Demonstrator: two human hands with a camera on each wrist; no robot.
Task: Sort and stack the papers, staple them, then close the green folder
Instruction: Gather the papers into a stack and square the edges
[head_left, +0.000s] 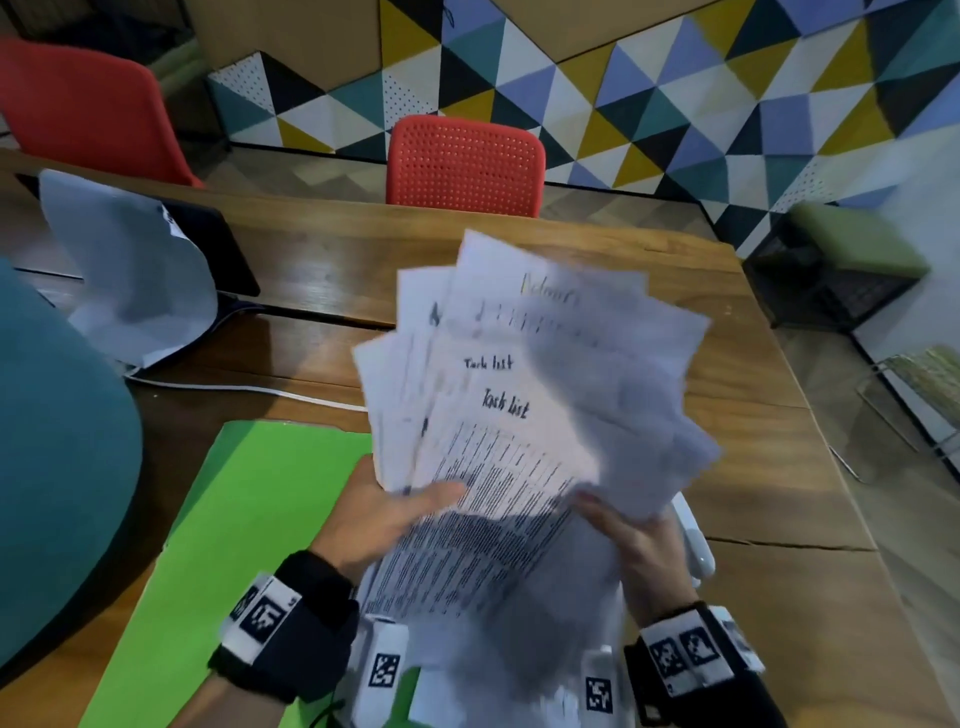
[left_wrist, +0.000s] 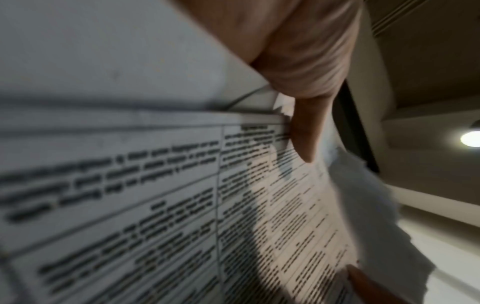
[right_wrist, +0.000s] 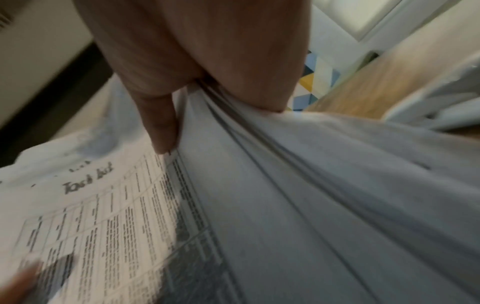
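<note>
A fanned sheaf of printed papers (head_left: 519, 405), some headed "Task list", is held up above the table between both hands. My left hand (head_left: 384, 514) grips its lower left edge, thumb lying on the top sheet. My right hand (head_left: 628, 535) pinches the lower right edge, thumb on top and fingers behind. The left wrist view shows the papers (left_wrist: 155, 185) close up under my thumb (left_wrist: 306, 131). Through the right wrist camera the papers (right_wrist: 285, 205) are seen edge-on, pinched in my hand (right_wrist: 182, 115). The green folder (head_left: 249, 525) lies open on the table at lower left. A white stapler (head_left: 693, 540) lies just right of my right hand.
The wooden table (head_left: 753, 519) reaches to the right edge. A crumpled pale sheet (head_left: 135, 275) covers a dark device at the back left, with a white cable (head_left: 249, 389) running from it. Red chairs (head_left: 462, 166) stand behind the table. A teal cushion (head_left: 52, 447) bulges at left.
</note>
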